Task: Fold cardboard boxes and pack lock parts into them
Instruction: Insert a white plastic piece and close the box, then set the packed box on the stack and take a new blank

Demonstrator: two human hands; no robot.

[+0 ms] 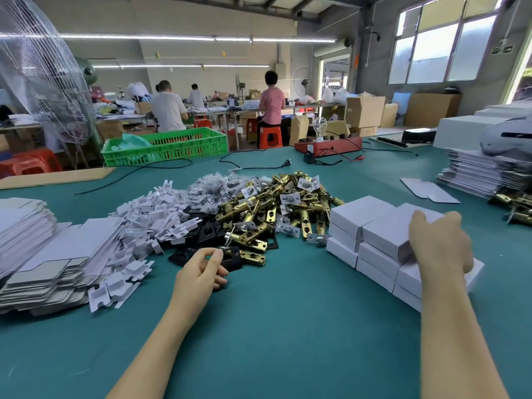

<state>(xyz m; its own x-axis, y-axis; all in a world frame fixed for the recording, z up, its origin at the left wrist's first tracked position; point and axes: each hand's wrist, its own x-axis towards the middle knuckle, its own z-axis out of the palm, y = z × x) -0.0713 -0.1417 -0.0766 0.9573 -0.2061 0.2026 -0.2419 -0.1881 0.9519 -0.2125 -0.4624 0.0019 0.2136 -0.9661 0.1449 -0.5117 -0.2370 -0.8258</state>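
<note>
My left hand (201, 269) pinches a black plate (231, 256) at the near edge of the parts heap, thumb and fingers curled round it. Behind it lie brass latch bolts (259, 214), more black plates (207, 231), bagged small parts (213, 188) and white cardboard inserts (149, 214). My right hand (437, 243) rests on top of a closed white box (385, 231), fingers curled over its near edge. That box sits on a stack of closed white boxes (371, 263). Flat box blanks (40, 254) are piled at the left.
More flat blanks (478, 174) are stacked at the right, with brass parts (515, 205) beside them and one loose blank (431, 191). A green crate (172, 148), a red tester box with a bulb (328, 145) and cables lie at the far edge. People work at benches behind.
</note>
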